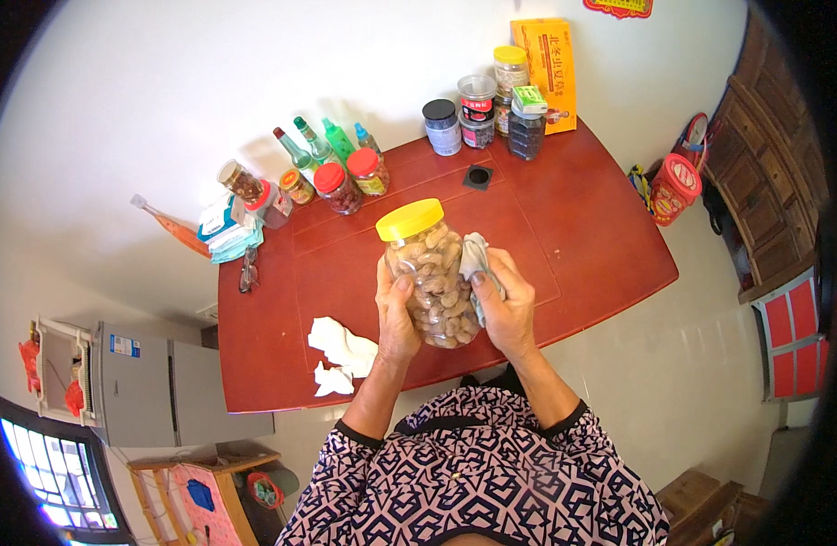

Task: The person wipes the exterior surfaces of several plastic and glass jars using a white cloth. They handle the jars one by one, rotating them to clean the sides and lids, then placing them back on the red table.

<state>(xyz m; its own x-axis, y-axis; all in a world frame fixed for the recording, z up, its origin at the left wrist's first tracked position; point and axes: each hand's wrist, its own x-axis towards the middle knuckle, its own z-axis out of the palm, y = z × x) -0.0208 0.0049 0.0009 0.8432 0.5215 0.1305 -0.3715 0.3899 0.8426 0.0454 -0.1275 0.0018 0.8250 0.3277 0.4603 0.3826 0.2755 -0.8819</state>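
A clear plastic jar of unshelled peanuts (435, 286) with a yellow screw lid (410, 219) is held up above the red wooden table (596, 273), tilted a little to the left. My left hand (396, 317) grips its left side, thumb across the front. In my right hand (507, 304) is a crumpled pale cloth or tissue (474, 263), pressed against the jar's right side. The fingers behind the jar are hidden. White crumpled tissues (343, 348) lie on the table to the left of my left forearm.
Along the wall stand red-lidded jars (338, 188), green bottles (316, 140), more jars (478, 102) and a yellow box (551, 75). Eyeglasses (249, 270) and tissue packs (228, 228) are at the left edge. A black square insert (478, 177) sits in the tabletop. A red tub (675, 188) stands beyond the right edge.
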